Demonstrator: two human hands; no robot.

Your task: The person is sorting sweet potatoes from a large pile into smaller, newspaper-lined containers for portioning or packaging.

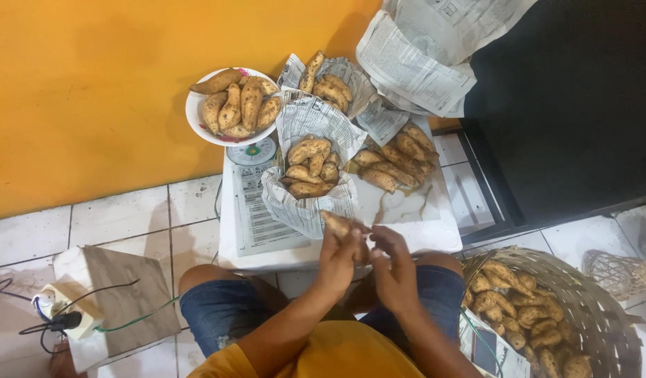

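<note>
You hold one sweet potato (337,225) over the near edge of the white table (414,238), your left hand (337,260) clamped round its lower end, tip poking up toward the newspaper bundles. Your right hand (394,269) sits just beside it, fingers curled together at the tuber's side, maybe picking at it; cannot tell if they pinch anything. Held up close to you, likely for checking. The tuber looks tan-brown, tapered, skin dull with dark specks, same as the rest. On the table: open newspaper wrap (305,203) with a pile nearest your hands, a second pile (396,164) on paper right of it, a third wrap (330,87) at the far edge. White bowl (197,119) of tubers sits on a scale at the table's far left corner. Wicker basket (588,308) with more stands right of the table, on the floor
</note>
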